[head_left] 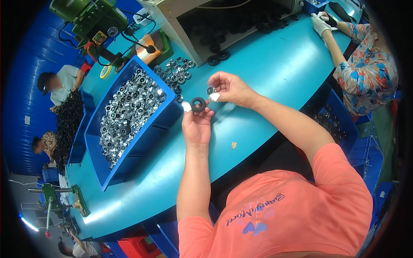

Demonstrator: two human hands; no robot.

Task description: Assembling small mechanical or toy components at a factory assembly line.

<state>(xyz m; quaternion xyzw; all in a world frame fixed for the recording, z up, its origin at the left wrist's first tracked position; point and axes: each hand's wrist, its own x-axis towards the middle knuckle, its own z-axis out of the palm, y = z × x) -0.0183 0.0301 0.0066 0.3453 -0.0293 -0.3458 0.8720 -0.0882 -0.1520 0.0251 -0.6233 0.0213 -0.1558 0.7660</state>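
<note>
My left hand [196, 127] is closed on a black rubber ring [198, 104] shaped like a small tyre, held above the turquoise table with its hole facing up. White wrapping covers its thumb. Just to the right, my right hand [234, 90] pinches a small shiny wheel hub [211, 90] between thumb and fingers; white wrapping shows on that thumb too. The ring and the hub are close together but apart. Left of my hands, a big blue bin [142, 144] holds many silvery chrome hubs [133, 109]. More loose hubs [176, 73] lie on the table behind it.
A pale metal-framed box [189, 47] with black tyres [214, 60] stands at the back. A green machine [88, 23] is at the far left. A co-worker's gloved hand [320, 23] rests at the right. A small tan scrap [234, 145] lies near the table's front edge.
</note>
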